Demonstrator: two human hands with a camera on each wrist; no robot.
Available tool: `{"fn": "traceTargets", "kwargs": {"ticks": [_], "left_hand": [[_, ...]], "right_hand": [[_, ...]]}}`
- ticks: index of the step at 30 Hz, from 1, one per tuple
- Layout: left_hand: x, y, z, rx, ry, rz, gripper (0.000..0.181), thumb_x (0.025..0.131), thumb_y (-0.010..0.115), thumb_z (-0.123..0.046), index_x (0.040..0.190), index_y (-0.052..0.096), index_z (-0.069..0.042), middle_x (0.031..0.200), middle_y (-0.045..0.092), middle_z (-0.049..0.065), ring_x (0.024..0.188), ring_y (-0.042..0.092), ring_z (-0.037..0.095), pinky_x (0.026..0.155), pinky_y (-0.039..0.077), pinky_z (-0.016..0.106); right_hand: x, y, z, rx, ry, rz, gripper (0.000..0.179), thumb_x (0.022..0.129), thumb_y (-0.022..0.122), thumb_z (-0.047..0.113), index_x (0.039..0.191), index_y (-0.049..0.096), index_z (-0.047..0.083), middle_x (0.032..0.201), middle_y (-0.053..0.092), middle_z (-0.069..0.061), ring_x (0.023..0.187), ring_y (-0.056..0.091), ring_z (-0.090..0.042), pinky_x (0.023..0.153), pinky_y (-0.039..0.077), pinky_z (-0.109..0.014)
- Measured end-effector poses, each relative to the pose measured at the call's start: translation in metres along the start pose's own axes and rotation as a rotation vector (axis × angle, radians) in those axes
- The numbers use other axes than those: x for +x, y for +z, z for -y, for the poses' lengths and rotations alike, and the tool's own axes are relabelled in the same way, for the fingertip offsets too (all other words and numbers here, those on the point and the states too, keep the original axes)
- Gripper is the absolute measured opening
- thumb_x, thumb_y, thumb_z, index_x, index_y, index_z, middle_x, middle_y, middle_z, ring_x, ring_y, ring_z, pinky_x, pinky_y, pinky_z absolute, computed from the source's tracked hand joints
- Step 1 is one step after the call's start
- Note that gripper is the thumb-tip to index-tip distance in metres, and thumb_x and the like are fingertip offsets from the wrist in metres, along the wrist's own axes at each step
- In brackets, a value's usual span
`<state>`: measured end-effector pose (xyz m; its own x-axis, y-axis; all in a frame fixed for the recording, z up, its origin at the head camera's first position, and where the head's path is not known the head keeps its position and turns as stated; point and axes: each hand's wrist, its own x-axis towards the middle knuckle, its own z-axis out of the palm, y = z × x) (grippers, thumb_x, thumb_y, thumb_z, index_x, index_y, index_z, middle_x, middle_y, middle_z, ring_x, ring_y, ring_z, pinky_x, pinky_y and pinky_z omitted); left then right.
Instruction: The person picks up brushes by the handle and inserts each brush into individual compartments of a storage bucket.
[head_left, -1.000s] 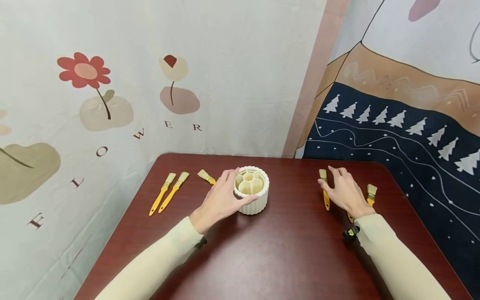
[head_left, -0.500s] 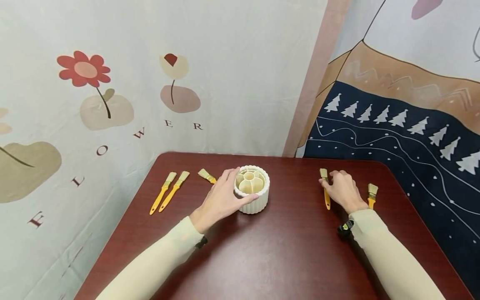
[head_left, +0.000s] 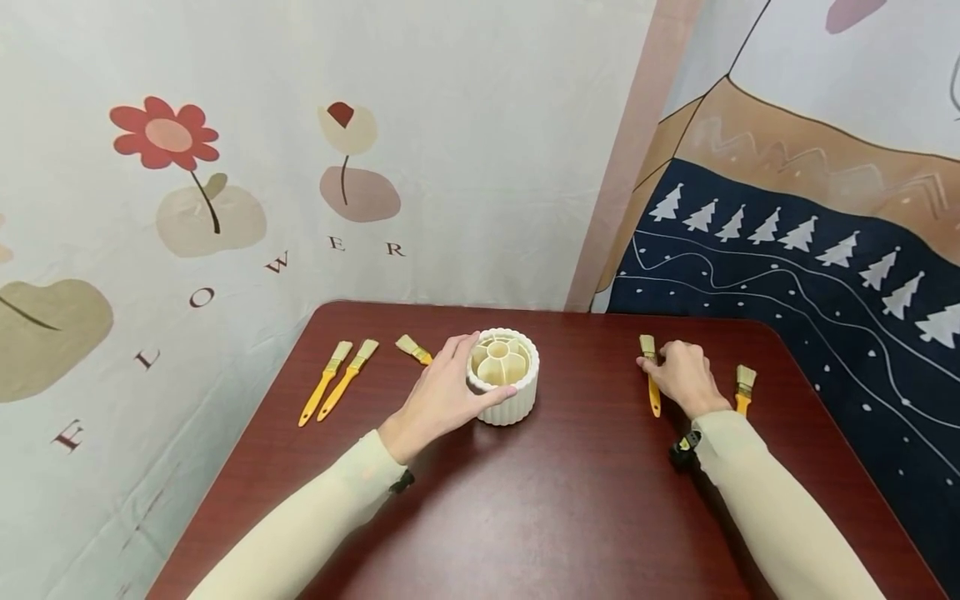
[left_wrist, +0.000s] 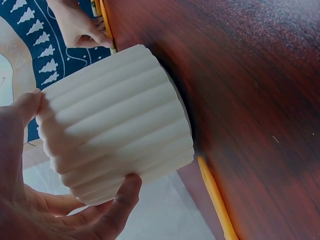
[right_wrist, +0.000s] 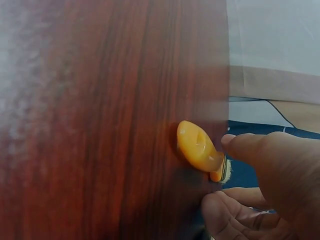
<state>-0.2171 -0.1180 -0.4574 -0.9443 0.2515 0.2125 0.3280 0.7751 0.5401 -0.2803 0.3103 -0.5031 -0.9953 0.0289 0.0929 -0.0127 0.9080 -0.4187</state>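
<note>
A white ribbed pen holder [head_left: 513, 400], round and divided into petal-shaped compartments inside, stands upright on the table. My left hand [head_left: 442, 392] holds it from the left, thumb on the near side and fingers round the far side. The left wrist view shows the ribbed wall of the holder [left_wrist: 117, 125] between thumb and fingers. On the right, a flat paintbrush [head_left: 655, 402] with a yellow handle lies with its bristles away from me. My right hand [head_left: 688, 379] straddles it, thumb left and bent fingers right. In the right wrist view a gap shows between the paintbrush [right_wrist: 197, 147] and the fingers.
Two similar paintbrushes [head_left: 324, 387] lie side by side on the left of the dark red table [head_left: 540, 517]. One paintbrush [head_left: 409, 347] is partly hidden behind my left hand. Another paintbrush [head_left: 745, 387] lies beyond my right wrist. A printed cloth [head_left: 480, 167] hangs behind.
My right hand has shifted slightly left over the paintbrush and its fingers, stretched out one second ago, are now bent. My left hand and the pen holder have stayed in place.
</note>
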Motion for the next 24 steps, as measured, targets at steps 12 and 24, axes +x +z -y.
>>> {"fn": "traceTargets", "kwargs": {"ticks": [12, 24], "left_hand": [[0.0001, -0.0003, -0.0009, 0.000, 0.001, -0.006, 0.115, 0.092, 0.090, -0.073, 0.177, 0.046, -0.008, 0.172, 0.058, 0.014, 0.155, 0.064, 0.036, 0.124, 0.060, 0.057], [-0.0012, -0.0005, -0.0003, -0.022, -0.011, -0.014, 0.115, 0.090, 0.092, -0.072, 0.177, 0.047, -0.012, 0.172, 0.057, 0.012, 0.153, 0.066, 0.036, 0.123, 0.060, 0.057]], "right_hand": [[0.0045, 0.0026, 0.0037, 0.038, 0.022, 0.002, 0.048, 0.109, 0.084, 0.027, 0.068, 0.070, 0.007, 0.059, 0.047, 0.001, 0.056, 0.059, -0.024, 0.052, 0.046, -0.031], [0.0049, 0.0000, 0.0032, 0.065, 0.016, 0.005, 0.033, 0.107, 0.081, 0.023, 0.084, 0.084, 0.001, 0.073, 0.072, -0.009, 0.071, 0.067, -0.030, 0.060, 0.053, -0.034]]}}
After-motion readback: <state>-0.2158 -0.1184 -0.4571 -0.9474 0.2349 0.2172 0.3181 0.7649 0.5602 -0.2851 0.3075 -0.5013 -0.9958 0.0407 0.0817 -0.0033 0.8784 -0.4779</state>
